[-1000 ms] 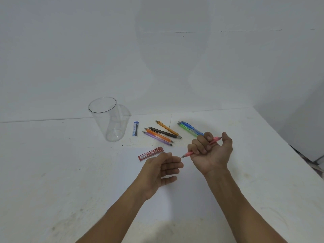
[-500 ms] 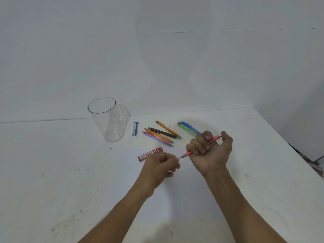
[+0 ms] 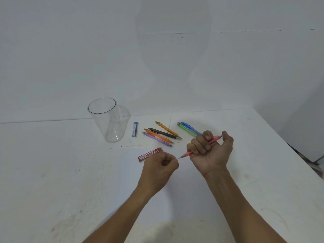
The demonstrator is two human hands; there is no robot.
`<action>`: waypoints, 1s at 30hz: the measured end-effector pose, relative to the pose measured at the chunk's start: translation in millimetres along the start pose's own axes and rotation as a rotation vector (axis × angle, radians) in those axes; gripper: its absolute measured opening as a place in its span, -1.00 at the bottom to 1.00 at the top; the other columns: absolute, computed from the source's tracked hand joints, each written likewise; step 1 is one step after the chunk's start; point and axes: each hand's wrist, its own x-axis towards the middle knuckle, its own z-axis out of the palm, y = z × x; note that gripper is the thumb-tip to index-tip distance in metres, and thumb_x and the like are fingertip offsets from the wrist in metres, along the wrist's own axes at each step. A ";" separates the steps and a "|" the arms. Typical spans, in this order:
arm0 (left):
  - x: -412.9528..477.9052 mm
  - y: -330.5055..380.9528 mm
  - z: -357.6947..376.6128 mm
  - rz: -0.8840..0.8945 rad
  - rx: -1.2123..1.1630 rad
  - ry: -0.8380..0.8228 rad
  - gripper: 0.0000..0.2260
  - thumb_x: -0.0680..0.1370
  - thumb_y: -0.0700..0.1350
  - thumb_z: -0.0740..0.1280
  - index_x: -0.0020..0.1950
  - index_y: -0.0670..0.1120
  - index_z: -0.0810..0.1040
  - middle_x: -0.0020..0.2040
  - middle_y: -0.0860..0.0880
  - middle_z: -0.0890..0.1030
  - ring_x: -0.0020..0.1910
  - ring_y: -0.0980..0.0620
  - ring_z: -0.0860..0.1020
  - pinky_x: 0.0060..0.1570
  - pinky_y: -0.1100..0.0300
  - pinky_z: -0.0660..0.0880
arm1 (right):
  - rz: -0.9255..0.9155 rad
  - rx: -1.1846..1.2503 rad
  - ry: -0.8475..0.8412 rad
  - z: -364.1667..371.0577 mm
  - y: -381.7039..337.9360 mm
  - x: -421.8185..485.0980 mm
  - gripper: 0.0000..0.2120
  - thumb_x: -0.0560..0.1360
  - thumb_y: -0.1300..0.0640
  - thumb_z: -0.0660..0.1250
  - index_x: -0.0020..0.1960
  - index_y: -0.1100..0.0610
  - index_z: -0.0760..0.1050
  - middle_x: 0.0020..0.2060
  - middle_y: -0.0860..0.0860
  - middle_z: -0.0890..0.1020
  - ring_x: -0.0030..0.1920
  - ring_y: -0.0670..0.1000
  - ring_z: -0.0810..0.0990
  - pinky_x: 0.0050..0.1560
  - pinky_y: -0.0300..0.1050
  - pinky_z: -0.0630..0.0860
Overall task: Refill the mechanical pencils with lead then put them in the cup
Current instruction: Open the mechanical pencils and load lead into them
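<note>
The pink pencil (image 3: 187,153) is up off the desk (image 3: 52,163), locked in the right hand (image 3: 210,151). All four fingers are wrapped round the barrel, the palm faces up and the thumb stands clear to the right. The pencil runs on a slant: its button end pokes out past the forefinger, up and to the right, and its point juts out below the little finger, aimed down and to the left.

That point sits just beside the left hand (image 3: 160,165), right at its fingertips. The left hand is balled up tight, thumb and forefinger pinched together. Whether anything lies in that pinch, I cannot tell; it would be too fine to see.

Just behind the left knuckles a red lead case (image 3: 150,154) lies flat on the desk, near the hand but apart from it. Further back, four pencils lie in a loose row, all slanting the same way: purple pencil (image 3: 157,139), orange pencil (image 3: 157,135), black pencil (image 3: 163,133) and yellow pencil (image 3: 167,130). Right of them, a green pencil (image 3: 185,128) and a blue pencil (image 3: 190,127) lie side by side, their near ends hidden behind the right hand's fingers.

Left of the row lies a blue lead case (image 3: 135,129), and beyond it the clear cup (image 3: 105,127) stands upright, well apart from both hands.
</note>
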 end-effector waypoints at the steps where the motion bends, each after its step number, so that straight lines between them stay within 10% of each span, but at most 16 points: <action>1: 0.3 -0.1 0.5 0.005 -0.001 -0.001 -0.92 0.52 -0.11 0.37 -0.16 -0.01 0.64 -0.21 0.00 0.68 -0.19 -0.01 0.63 -0.10 0.11 0.64 | 0.000 0.000 0.002 -0.3 0.4 -0.1 -0.49 0.52 -0.24 0.04 -0.37 0.14 0.34 -0.58 -0.02 0.25 -0.58 -0.08 0.17 -0.48 -0.23 0.14; 30: 0.6 -1.7 0.4 0.031 -0.023 0.011 -0.94 0.51 -0.14 0.39 -0.13 -0.04 0.65 -0.21 0.01 0.67 -0.20 0.02 0.62 -0.15 0.27 0.59 | 0.010 0.008 0.015 -5.1 2.8 0.9 -0.51 0.53 -0.21 0.05 -0.38 0.14 0.34 -0.57 -0.02 0.24 -0.58 -0.08 0.16 -0.47 -0.23 0.13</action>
